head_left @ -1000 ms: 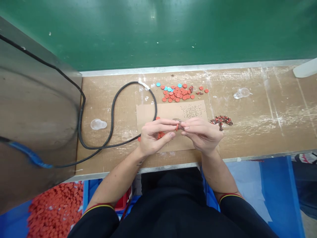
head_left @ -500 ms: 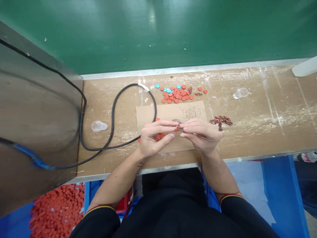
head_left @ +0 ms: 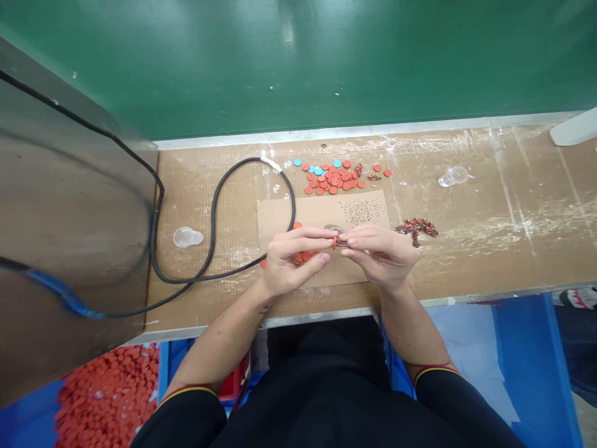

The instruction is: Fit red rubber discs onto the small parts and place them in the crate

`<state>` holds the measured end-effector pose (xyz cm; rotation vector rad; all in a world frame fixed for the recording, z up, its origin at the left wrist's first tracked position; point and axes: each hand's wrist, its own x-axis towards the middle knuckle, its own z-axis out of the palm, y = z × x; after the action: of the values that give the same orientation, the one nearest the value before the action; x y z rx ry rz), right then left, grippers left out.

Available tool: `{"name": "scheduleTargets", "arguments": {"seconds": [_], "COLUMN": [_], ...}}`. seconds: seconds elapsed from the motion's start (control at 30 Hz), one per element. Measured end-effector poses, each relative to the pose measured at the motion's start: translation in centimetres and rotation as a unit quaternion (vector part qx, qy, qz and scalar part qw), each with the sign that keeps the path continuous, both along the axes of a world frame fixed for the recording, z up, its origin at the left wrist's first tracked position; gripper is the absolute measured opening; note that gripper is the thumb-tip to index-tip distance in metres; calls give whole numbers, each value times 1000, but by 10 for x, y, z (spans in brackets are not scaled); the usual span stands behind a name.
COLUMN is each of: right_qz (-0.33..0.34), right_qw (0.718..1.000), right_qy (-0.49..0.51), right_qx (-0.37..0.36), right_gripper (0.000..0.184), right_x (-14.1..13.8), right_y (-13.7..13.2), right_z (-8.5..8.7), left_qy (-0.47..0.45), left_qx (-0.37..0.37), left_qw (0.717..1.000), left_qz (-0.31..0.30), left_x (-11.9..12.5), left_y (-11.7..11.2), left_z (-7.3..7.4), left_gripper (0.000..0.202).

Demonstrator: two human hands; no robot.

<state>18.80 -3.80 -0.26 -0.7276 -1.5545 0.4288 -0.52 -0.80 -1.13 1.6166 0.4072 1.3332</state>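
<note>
My left hand [head_left: 291,261] is closed in a pinch on a small red disc [head_left: 334,242], held on edge above a cardboard sheet [head_left: 321,214]. My right hand [head_left: 380,252] meets it fingertip to fingertip, pinching a small dark metal piece against the disc. A few more red discs [head_left: 303,255] lie under my left hand. Tiny dark parts [head_left: 359,210] are scattered on the sheet just beyond my fingers.
A pile of red and blue discs [head_left: 333,176] lies farther back, and a heap of finished red-and-metal pieces [head_left: 416,228] sits to the right. A black cable [head_left: 212,218] loops at left beside a metal panel [head_left: 69,205]. A bin of red discs [head_left: 107,398] stands below left.
Both hands stay pinched together over the sheet; the fingertips shifted only slightly. The view drifted a little.
</note>
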Motion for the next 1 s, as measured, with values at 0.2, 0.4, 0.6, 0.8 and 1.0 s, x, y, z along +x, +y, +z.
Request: {"name": "scheduleTargets", "arguments": {"seconds": [0.2,0.4,0.6,0.8,1.0], "right_qz": [-18,-37,-36,-76,-213], "right_qw": [1000,999,999,993,970], "right_qy": [-17,-33,-7,86,107], "right_qx": [-6,3,0,-5,57], "right_gripper": [38,23,30,33,21], "right_x": [-1,-1,-2,3,31], "right_y": [-1,0,-1,1,-27], "right_z": [1,2,-1,0,38], "left_qy": [9,11,29,87,346], "left_qx": [-10,-22,-21,-56,10], "left_qw": [1000,1000,999,992,928], "left_qz": [-1,-1,-23,71,140], "left_x": [-1,-2,-2,-33,-66], "left_y": [0,0,5,26,45], "left_z": [-1,0,-1,1,10], "left_gripper": [38,34,32,22,17]}}
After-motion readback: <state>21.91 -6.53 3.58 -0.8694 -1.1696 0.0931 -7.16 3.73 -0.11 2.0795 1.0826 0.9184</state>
